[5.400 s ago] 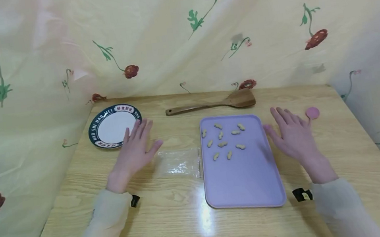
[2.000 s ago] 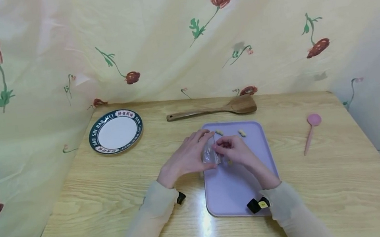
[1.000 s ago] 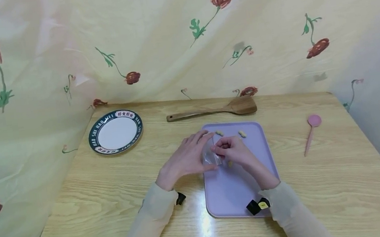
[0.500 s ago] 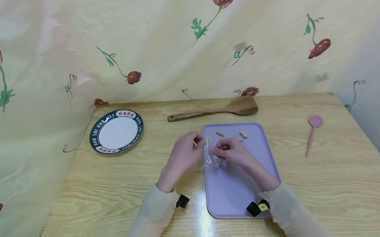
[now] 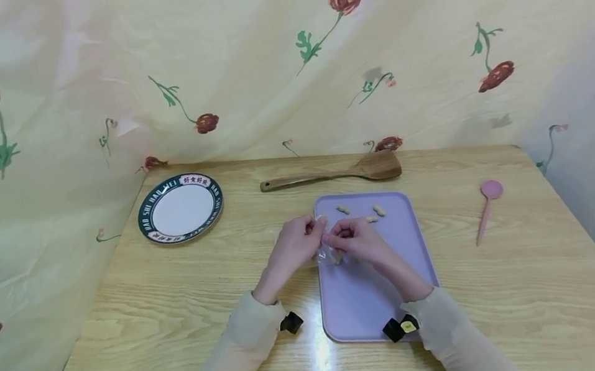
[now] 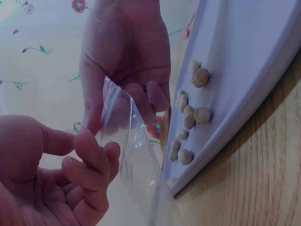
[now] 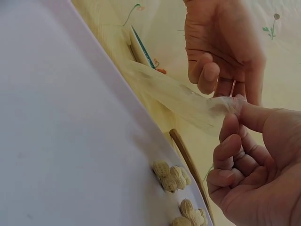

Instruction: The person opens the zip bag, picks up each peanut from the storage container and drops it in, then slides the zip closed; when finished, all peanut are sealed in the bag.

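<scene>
A clear zip bag (image 5: 325,256) with a reddish zip line hangs between both hands over the left side of the lilac tray (image 5: 375,307). My left hand (image 5: 295,245) has thumb and fingertips together at the bag's mouth. My right hand (image 5: 361,241) pinches the bag's top edge close beside it. In the left wrist view the bag (image 6: 136,155) slants down, looking flat, with the right hand (image 6: 124,47) above and the left hand (image 6: 56,169) at lower left. Unshelled peanuts (image 5: 379,210) lie on the tray, several hidden behind the hands; the right wrist view shows some peanuts (image 7: 170,176) near the rim.
A wooden spatula (image 5: 376,166) lies behind the tray. On the left stands a white plate with a dark blue lettered rim (image 5: 145,213). A pink spoon (image 5: 492,189) rests to the right. Floral cloth (image 5: 258,59) hangs behind the wooden table (image 5: 177,301).
Both hands came in from the sides, and the bag went from the table left of the tray to above it. Lately the left hand's spread fingers left the bag and closed at its mouth.
</scene>
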A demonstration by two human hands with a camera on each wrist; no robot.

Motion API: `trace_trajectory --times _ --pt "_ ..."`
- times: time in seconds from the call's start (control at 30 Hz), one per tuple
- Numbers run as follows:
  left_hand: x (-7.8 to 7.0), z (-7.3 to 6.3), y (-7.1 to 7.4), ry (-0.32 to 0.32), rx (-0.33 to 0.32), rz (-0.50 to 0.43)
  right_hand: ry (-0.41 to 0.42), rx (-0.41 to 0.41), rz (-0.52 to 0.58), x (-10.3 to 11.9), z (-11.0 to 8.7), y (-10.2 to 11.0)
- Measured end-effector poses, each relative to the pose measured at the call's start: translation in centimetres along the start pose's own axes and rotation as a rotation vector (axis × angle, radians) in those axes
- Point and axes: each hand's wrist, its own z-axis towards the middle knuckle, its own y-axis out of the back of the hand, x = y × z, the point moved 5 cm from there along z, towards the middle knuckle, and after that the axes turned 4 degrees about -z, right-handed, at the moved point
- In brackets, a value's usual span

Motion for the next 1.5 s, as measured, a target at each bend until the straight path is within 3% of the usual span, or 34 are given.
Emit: trace_trajectory --times 0.47,1.13,1.5 --pt "0.3 0.2 -0.5 0.025 0.035 0.014 0.035 0.007 -0.008 0.1 0.1 -0.6" --pt "1.0 0.3 -0.1 0.054 0.032 0.049 0.107 0.136 0.004 0.0 0.3 -1.8" --pt "0.9 0.2 0.2 0.080 0.040 0.086 0.081 0.116 -0.001 -0.2 0.4 -2.1"
